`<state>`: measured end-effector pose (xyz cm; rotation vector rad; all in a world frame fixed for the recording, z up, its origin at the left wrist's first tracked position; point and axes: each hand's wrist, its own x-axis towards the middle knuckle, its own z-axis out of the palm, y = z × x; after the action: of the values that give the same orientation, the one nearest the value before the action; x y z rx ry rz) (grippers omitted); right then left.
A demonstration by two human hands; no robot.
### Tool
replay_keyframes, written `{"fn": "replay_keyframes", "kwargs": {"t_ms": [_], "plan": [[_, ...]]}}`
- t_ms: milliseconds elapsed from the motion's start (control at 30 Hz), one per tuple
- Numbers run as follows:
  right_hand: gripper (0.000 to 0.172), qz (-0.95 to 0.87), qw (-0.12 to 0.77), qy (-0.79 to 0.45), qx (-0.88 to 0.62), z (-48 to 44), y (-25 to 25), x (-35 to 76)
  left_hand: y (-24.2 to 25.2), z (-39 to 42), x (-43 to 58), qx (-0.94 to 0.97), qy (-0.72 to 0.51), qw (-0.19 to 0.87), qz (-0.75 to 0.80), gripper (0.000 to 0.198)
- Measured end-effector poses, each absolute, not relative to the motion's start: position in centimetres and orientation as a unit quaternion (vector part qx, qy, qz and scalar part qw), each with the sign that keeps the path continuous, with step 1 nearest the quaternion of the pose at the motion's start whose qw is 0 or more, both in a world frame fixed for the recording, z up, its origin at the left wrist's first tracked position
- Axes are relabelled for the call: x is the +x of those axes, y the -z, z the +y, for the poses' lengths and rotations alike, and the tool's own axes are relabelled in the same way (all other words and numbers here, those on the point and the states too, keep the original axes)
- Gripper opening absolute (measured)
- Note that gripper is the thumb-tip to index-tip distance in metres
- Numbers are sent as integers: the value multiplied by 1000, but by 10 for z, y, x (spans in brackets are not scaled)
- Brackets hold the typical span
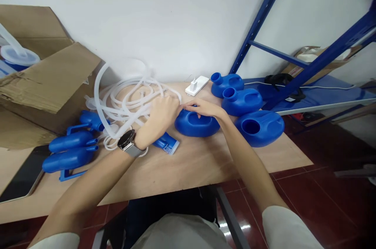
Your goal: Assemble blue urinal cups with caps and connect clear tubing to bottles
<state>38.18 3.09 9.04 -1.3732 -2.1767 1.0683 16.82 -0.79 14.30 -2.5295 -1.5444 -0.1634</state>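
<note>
In the head view, a blue plastic urinal bottle lies on the wooden table in front of me. My right hand is closed round its handle, with a fingertip showing through the opening. My left hand, with a watch on the wrist, is a fist at the bottle's left end. It covers the neck, and what its fingers grip is hidden. A translucent tube lies in loops behind and left of that fist, and one stretch bends down beside the knuckles. Below the left wrist lies a blue piece with a pale end.
Several more blue bottles stand at the right. Smaller blue bottles with spouts lie at the left beside a dark tablet. A cardboard box stands at far left. A white power strip lies near the wall, and a blue metal rack stands right.
</note>
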Motion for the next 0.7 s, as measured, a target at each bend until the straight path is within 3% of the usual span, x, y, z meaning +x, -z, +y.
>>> {"fn": "replay_keyframes", "kwargs": {"t_ms": [133, 400, 700], "plan": [[44, -764, 177, -348, -514, 27, -92, 378, -146, 14, 172, -880, 70, 70, -464, 41], [35, -747, 186, -374, -517, 27, -91, 375, -138, 52, 163, -911, 5, -109, -398, 27], [33, -731, 179, -372, -543, 21, -102, 369, -126, 60, 157, -908, 58, -77, -408, 25]]}}
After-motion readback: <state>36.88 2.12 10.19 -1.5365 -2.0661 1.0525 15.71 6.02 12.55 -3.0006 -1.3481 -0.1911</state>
